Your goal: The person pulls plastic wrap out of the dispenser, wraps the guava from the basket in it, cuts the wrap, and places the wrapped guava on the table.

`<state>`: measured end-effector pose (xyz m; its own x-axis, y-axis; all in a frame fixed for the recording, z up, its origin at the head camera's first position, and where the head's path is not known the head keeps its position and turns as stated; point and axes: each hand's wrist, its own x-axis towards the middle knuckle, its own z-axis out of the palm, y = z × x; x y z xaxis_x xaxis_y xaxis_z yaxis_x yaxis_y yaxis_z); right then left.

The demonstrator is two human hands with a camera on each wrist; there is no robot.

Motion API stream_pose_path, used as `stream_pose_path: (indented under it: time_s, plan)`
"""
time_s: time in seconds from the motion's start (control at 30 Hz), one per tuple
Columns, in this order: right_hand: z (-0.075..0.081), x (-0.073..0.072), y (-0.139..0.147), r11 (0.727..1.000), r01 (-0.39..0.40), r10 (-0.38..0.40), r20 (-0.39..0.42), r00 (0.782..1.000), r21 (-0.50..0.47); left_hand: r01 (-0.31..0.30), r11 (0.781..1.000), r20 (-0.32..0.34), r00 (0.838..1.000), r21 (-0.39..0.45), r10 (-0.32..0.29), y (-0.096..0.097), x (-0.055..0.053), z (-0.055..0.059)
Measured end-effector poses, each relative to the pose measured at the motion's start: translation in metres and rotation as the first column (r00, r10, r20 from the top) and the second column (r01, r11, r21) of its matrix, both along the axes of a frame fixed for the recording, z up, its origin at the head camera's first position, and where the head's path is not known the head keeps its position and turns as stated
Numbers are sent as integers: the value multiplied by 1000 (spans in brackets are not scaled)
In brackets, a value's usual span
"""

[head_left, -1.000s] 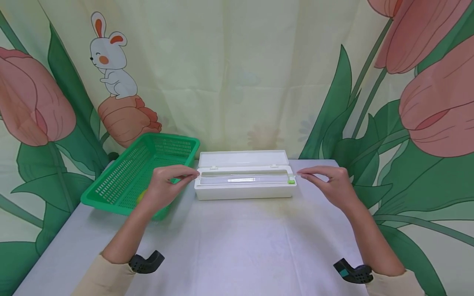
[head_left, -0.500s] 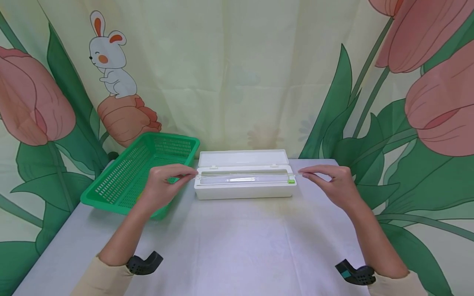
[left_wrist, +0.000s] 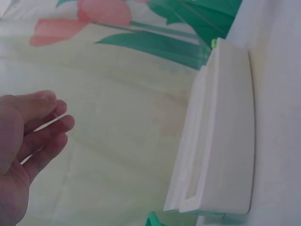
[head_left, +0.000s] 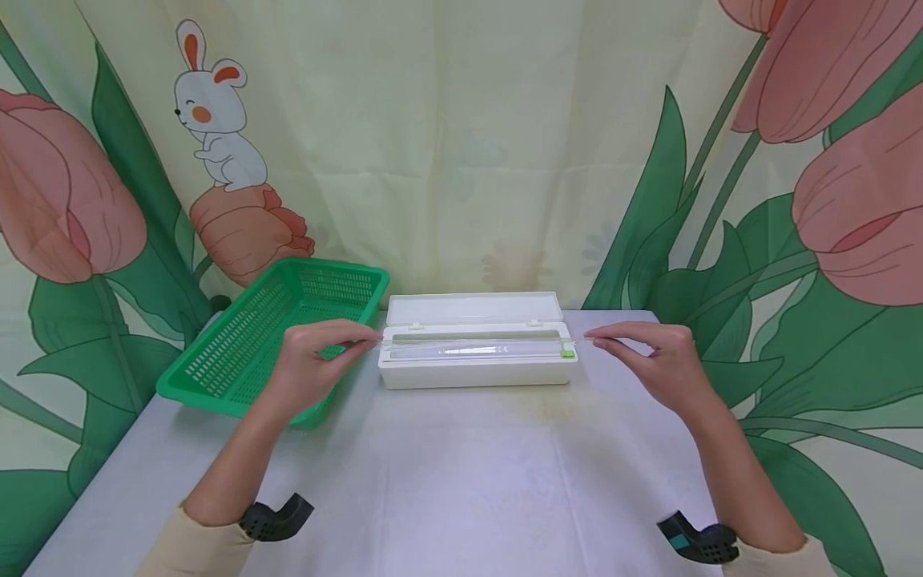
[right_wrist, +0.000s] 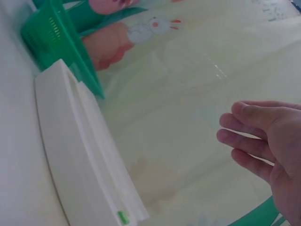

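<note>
My left hand (head_left: 312, 361) pinches the left edge of a sheet of clear cling film between thumb and forefinger. My right hand (head_left: 665, 365) pinches the film's right edge in the same way. The film is nearly invisible; glints show it in the right wrist view. Between and below the hands sits a white cling film dispenser (head_left: 477, 375), its lid (head_left: 472, 308) raised at the back. Along its top runs a slot, with a green slide cutter (head_left: 567, 353) at the right end. Both wrist views place the hands above the dispenser, clear of it.
A green plastic basket (head_left: 209, 385) stands tilted left of the dispenser, partly behind my left forearm. A white cloth covers the table (head_left: 469, 473). Behind it hangs a curtain (head_left: 497, 152) printed with tulips and a rabbit.
My hands have drifted slightly apart, the left one leftward and the right one rightward, both still pinching the film. The dispenser and basket keep their places.
</note>
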<state>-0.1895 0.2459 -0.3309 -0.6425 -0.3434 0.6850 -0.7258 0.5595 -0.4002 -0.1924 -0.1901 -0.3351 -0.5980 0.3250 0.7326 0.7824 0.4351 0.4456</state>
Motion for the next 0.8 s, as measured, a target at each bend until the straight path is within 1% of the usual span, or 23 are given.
stream_pose_path:
  time_s: [0.3, 0.6, 0.8]
  plan:
    - [6, 5, -1, 999, -34, 33, -45, 998, -18, 0, 1000, -18, 1000, -9, 0, 0, 6, 6]
    - [12, 11, -2, 998, -49, 48, -57, 997, -27, 11, 1000, -21, 1000, -1, -11, -1, 12, 12]
    - [16, 15, -1, 999, -47, 46, -64, 997, -16, 18, 1000, -44, 999, 7, -18, -1, 15, 16]
